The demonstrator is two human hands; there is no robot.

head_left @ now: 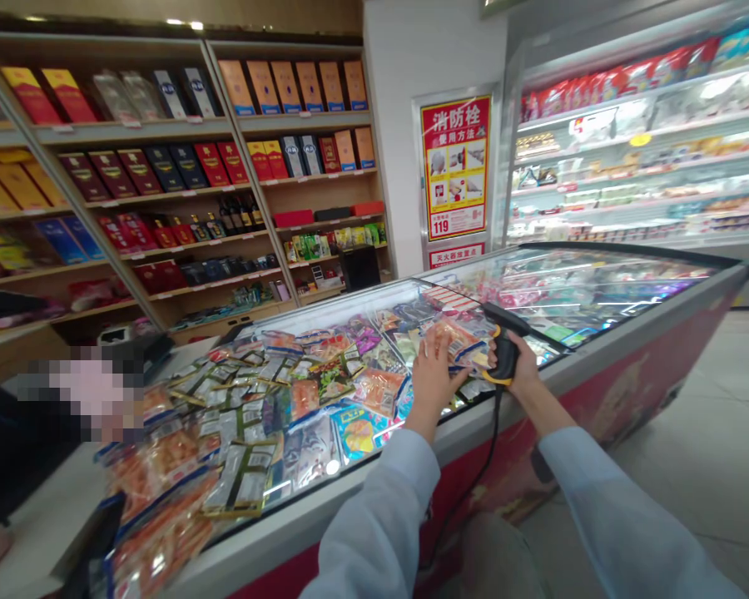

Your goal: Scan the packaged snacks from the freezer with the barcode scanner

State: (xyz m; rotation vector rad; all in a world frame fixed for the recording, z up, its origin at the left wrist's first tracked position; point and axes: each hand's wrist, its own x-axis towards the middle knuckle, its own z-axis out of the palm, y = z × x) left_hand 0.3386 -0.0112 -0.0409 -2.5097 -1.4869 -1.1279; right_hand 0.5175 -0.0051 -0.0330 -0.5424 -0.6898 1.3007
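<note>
My right hand (pixel 524 366) is closed around the handle of a black and yellow barcode scanner (pixel 507 353), its cable hanging down over the freezer's side. To the left of the scanner, my left hand (pixel 434 374) grips a clear packet of orange-pink food (pixel 455 337) with a white label, fingers on its left side and thumb below. The scanner's head is close to this packet, just above its right end. Under and beside both hands lies the glass top of a chest freezer (pixel 468 420). Gold-edged packets (pixel 243 478) and more orange-pink packets (pixel 162 457) are heaped on the glass to the left.
A person's blurred hand and sleeve (pixel 93 395) are at the left, by a counter (pixel 43 516). Behind stand wooden shelves (pixel 187 125) of boxed goods. A red fire hydrant sign (pixel 455 166) hangs on the wall, and an open refrigerated display (pixel 642 175) is at the right.
</note>
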